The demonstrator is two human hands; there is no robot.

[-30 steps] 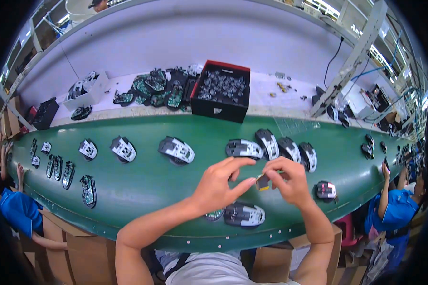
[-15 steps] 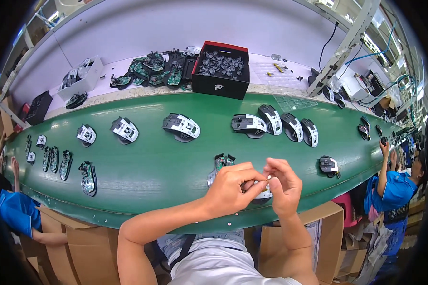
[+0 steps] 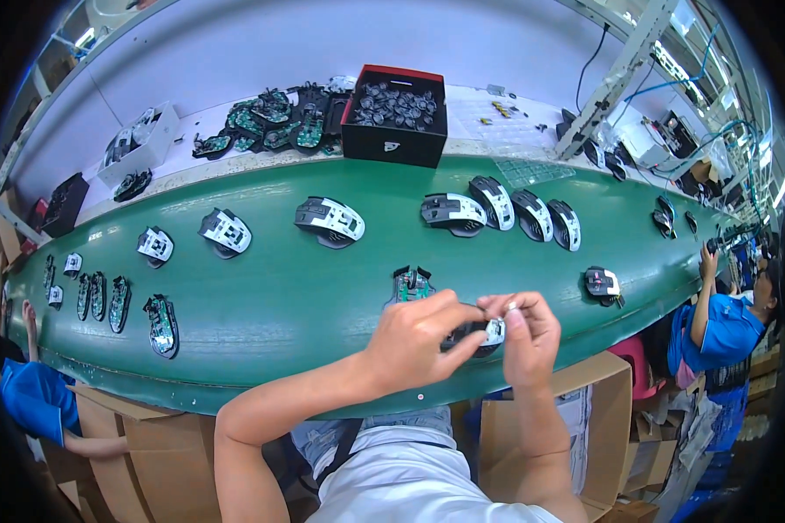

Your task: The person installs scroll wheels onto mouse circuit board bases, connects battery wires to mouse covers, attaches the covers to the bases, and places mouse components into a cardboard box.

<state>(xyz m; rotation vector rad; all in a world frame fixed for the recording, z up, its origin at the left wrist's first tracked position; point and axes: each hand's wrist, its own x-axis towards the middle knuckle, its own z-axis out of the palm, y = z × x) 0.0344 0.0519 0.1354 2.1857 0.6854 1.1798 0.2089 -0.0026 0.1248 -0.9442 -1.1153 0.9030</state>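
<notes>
A black-and-white computer mouse shell (image 3: 494,333) is partly hidden between my hands, above the near side of the green bench. My left hand (image 3: 417,338) grips its left side, thumb along the near edge and fingers over the far edge. At the shell's right, my right hand (image 3: 532,338) is closed in a pinch; a small pale spot shows at the thumb tip, too small to name. Just beyond my left hand lies a mouse base with a green circuit board (image 3: 412,283), its near part covered by my fingers.
Several white-and-black mouse shells (image 3: 330,221) stand across the green bench (image 3: 262,296). Circuit-board bases (image 3: 161,325) lie at left. A black box with red rim (image 3: 392,148) holds small dark parts on the back ledge. Another mouse (image 3: 602,284) sits right. Co-workers (image 3: 724,322) flank both ends.
My fingertips, earlier close together over the mouse, have separated. My right thumb and index have drawn back rightward, and more of the shell shows. The view has shifted slightly.
</notes>
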